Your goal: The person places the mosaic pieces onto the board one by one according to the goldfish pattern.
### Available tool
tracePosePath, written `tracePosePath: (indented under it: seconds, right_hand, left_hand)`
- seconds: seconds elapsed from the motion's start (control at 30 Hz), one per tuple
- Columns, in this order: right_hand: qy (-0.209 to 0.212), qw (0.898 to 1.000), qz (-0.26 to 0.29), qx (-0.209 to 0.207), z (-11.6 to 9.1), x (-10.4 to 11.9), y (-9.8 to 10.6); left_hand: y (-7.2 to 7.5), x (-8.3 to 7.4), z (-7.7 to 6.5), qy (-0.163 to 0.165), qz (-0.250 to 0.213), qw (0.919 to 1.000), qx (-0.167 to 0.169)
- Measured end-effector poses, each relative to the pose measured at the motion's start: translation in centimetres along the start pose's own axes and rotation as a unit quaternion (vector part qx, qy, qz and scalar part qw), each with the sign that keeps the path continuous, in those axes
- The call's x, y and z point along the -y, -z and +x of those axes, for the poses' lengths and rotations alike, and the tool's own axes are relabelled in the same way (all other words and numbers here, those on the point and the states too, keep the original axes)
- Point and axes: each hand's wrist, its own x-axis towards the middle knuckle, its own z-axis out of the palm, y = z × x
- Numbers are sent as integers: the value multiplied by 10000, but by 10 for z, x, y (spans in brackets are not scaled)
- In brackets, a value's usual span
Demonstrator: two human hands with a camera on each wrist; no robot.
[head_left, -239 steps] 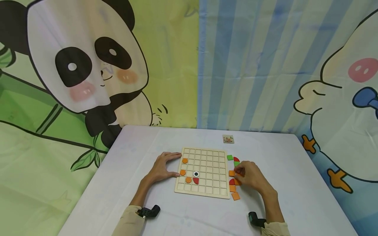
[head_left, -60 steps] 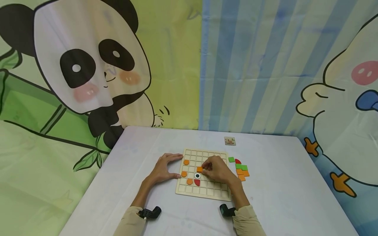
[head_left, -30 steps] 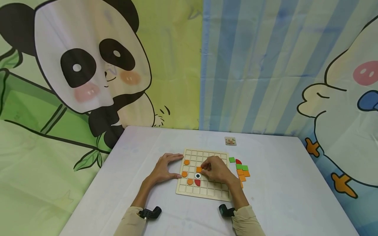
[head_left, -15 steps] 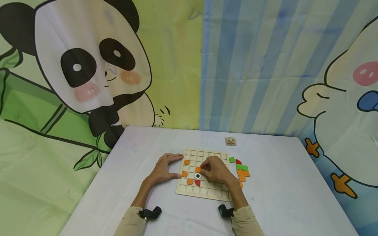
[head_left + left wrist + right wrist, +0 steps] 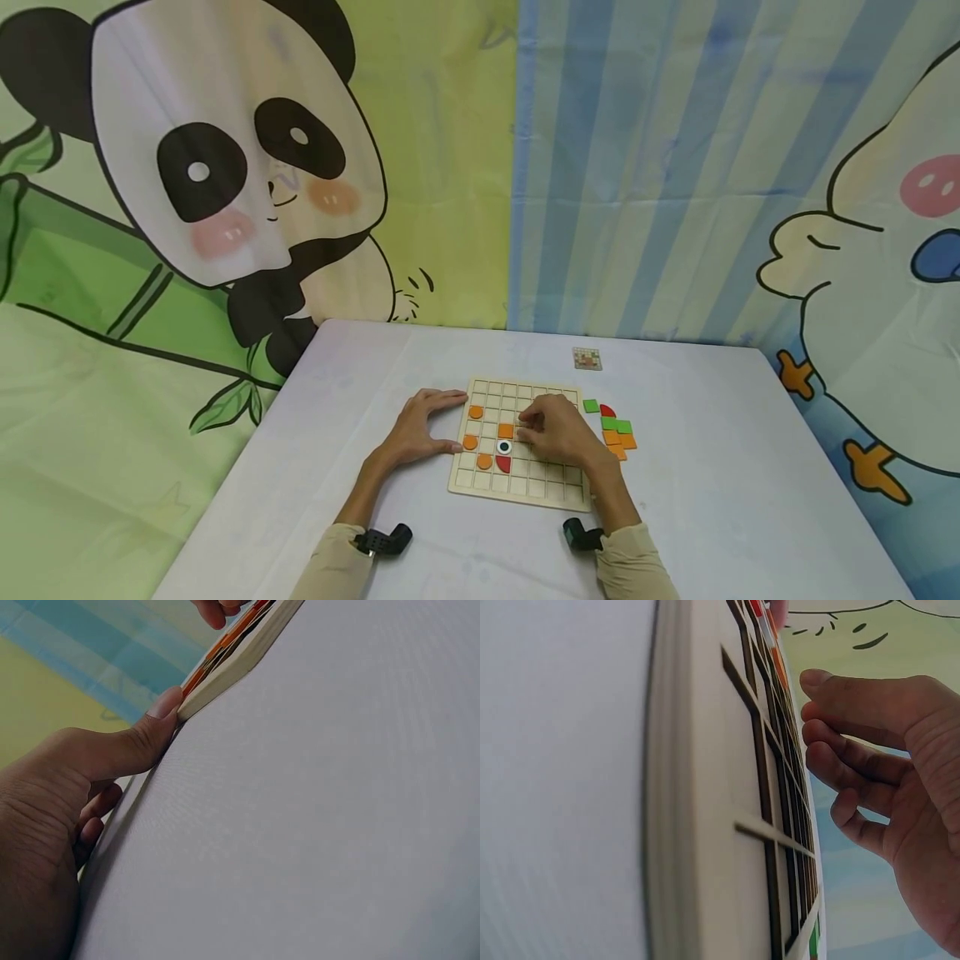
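Note:
A pale wooden grid board lies on the white table. My left hand rests at its left edge, fingers and thumb spread; in the left wrist view the thumb touches the board's side. On the grid, an orange square tile sits in a cell directly above a black-and-white eye disc, with a red quarter-circle piece below. Three orange round pieces lie further left. Just right of the square tile hovers my right hand, fingers loosely bent and holding nothing, as the right wrist view confirms.
Right of the board lie loose pieces: green square tiles, a red piece and several orange tiles, partly hidden by the right forearm. A small patterned card lies behind the board. Printed curtains hang beyond the table.
My right hand took an orange square tile from the pieces at the right and set it above the eye disc. It has now let go and drawn slightly right. My left hand stays put.

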Motion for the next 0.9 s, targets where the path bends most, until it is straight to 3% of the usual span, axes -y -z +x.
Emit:
tracePosePath:
  seconds: [0.7, 0.9]
  right_hand:
    - [172, 9992, -100, -345, -11, -31, 24]
    - [-123, 9984, -175, -518, -20, -35, 34]
  left_hand:
    - [3, -2, 0, 63, 38, 10000, 15]
    - [2, -1, 0, 36, 60, 10000, 35]
